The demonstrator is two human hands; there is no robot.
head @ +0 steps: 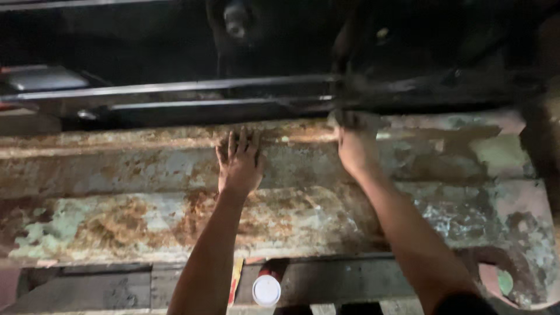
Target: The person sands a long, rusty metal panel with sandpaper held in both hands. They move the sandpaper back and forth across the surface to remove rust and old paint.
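Observation:
My left hand (239,163) lies flat, fingers spread, on a long rusty metal panel (134,216) with flaking pale green paint. My right hand (353,143) reaches to the panel's upper edge, its fingers curled over a dark grimy part (350,119) there; what it grips is too dark to tell. Both forearms stretch up from the bottom of the view.
Above the panel run thin metal rods (175,87) and dark machinery in shadow. Below the panel sits a white round cap on a red container (266,289), between grey metal bars (116,289).

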